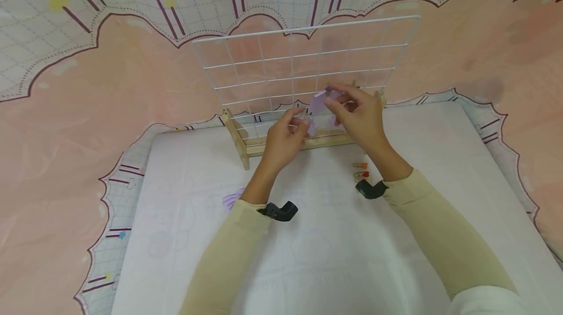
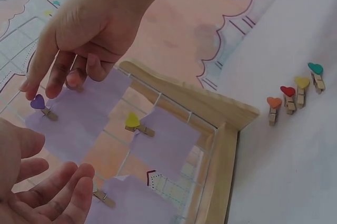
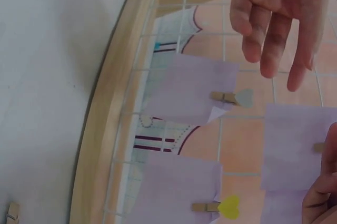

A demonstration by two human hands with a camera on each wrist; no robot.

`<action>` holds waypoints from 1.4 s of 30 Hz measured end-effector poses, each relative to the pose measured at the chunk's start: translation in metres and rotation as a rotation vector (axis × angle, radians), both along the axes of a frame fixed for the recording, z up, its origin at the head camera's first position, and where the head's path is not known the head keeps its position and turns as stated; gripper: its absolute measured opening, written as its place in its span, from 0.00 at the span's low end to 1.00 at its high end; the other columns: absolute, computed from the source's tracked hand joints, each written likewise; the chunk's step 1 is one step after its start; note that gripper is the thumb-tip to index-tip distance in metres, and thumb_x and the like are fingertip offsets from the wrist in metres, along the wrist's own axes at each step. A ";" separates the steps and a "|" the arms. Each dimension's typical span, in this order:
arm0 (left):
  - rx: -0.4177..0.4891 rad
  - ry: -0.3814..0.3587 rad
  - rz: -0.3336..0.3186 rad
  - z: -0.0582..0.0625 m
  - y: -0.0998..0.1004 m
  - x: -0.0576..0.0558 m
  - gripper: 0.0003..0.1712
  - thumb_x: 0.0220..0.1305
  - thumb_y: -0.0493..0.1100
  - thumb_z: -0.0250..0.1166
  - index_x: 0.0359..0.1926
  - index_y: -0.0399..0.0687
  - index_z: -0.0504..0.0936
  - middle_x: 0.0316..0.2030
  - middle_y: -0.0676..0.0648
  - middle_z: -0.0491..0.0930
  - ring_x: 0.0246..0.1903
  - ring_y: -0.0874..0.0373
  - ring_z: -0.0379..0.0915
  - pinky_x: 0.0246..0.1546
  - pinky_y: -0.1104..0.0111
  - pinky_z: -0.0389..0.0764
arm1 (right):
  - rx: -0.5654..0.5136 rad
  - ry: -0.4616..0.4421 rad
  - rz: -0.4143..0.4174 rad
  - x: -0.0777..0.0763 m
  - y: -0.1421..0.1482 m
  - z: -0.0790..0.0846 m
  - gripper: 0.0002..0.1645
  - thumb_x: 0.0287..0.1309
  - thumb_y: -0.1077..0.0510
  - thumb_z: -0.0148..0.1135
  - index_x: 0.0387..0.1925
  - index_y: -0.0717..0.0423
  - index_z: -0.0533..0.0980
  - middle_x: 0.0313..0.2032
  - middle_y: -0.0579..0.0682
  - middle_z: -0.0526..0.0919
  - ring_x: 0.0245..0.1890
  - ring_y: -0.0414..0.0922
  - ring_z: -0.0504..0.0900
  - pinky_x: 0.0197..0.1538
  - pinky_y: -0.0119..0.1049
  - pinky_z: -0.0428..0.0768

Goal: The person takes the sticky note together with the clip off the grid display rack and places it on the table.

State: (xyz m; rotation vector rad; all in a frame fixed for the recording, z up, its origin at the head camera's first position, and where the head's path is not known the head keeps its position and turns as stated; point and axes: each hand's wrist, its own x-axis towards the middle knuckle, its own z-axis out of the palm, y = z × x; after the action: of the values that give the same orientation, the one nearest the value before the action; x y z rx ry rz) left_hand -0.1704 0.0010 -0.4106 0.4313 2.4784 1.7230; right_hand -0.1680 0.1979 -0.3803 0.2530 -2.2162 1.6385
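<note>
A white wire grid [image 1: 292, 65] stands in a wooden base [image 1: 330, 141], with purple paper squares clipped to it. My right hand [image 1: 362, 117] is at the upper square [image 2: 79, 124], its fingertips right beside a small wooden clothespin [image 2: 48, 113] with a purple heart. That clothespin sits fully visible on the paper in the left wrist view. My left hand [image 1: 283, 136] hovers before the lower squares, fingers loosely spread and holding nothing. A yellow-heart clothespin [image 3: 210, 207] and a pale-heart clothespin [image 3: 226, 98] each hold a lower square [image 3: 189, 89].
Several heart clothespins [image 2: 289, 97] in orange, red, yellow and green lie in a row on the white table [image 1: 334, 236], in front of the grid's right side. More purple paper [image 1: 233, 199] lies beside my left wrist. A patterned cloth [image 1: 88, 158] spreads behind and around the table.
</note>
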 end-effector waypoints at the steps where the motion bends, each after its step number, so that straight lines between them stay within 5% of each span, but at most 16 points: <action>1: -0.001 0.000 -0.002 0.001 0.000 -0.001 0.25 0.76 0.47 0.59 0.70 0.49 0.72 0.45 0.43 0.84 0.42 0.47 0.87 0.33 0.67 0.85 | 0.005 -0.001 -0.004 0.000 -0.001 0.001 0.21 0.62 0.63 0.70 0.57 0.60 0.82 0.35 0.54 0.86 0.15 0.40 0.78 0.24 0.25 0.79; 6: -0.010 0.001 -0.004 0.004 0.003 -0.005 0.25 0.77 0.49 0.58 0.70 0.52 0.72 0.45 0.43 0.84 0.40 0.52 0.88 0.34 0.66 0.86 | 0.005 -0.017 -0.009 -0.003 -0.004 0.005 0.22 0.63 0.64 0.69 0.59 0.60 0.81 0.48 0.63 0.87 0.15 0.40 0.77 0.22 0.24 0.77; 11: 0.033 -0.030 -0.009 0.004 0.007 -0.009 0.24 0.77 0.48 0.58 0.70 0.52 0.72 0.44 0.40 0.84 0.41 0.45 0.88 0.35 0.65 0.87 | -0.002 -0.024 -0.005 -0.004 -0.006 0.007 0.23 0.64 0.65 0.68 0.60 0.63 0.79 0.49 0.64 0.86 0.14 0.41 0.76 0.21 0.24 0.75; 25: 0.090 -0.066 0.003 0.004 0.018 -0.015 0.19 0.77 0.45 0.58 0.64 0.46 0.74 0.42 0.40 0.85 0.41 0.40 0.87 0.43 0.54 0.88 | 0.033 -0.005 -0.042 -0.016 -0.003 -0.002 0.22 0.64 0.58 0.70 0.58 0.60 0.81 0.28 0.60 0.86 0.11 0.40 0.76 0.17 0.27 0.74; 31: 0.082 -0.066 0.019 0.004 0.021 -0.017 0.17 0.77 0.45 0.58 0.61 0.43 0.75 0.39 0.38 0.85 0.31 0.49 0.87 0.37 0.61 0.89 | 0.028 -0.003 -0.042 -0.016 -0.005 -0.002 0.19 0.63 0.59 0.70 0.54 0.60 0.82 0.27 0.58 0.85 0.12 0.40 0.76 0.17 0.26 0.72; 37: 0.071 -0.049 0.007 0.003 0.026 -0.020 0.13 0.77 0.43 0.58 0.55 0.41 0.76 0.39 0.34 0.84 0.33 0.39 0.86 0.36 0.59 0.89 | 0.016 -0.003 -0.036 -0.015 -0.005 -0.004 0.17 0.64 0.59 0.70 0.53 0.59 0.82 0.27 0.60 0.85 0.12 0.40 0.76 0.17 0.26 0.72; 42: 0.016 -0.014 0.030 0.005 0.029 -0.021 0.11 0.77 0.43 0.59 0.52 0.42 0.78 0.34 0.39 0.85 0.28 0.46 0.86 0.29 0.69 0.86 | 0.012 0.015 -0.037 -0.016 -0.006 -0.004 0.16 0.64 0.59 0.69 0.51 0.63 0.82 0.28 0.62 0.86 0.12 0.39 0.76 0.17 0.26 0.73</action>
State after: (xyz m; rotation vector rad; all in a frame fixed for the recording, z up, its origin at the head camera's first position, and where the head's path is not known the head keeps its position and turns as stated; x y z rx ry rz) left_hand -0.1915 0.0301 -0.4057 0.3838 2.4762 1.7515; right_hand -0.1840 0.1917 -0.3848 0.2255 -2.2069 1.5989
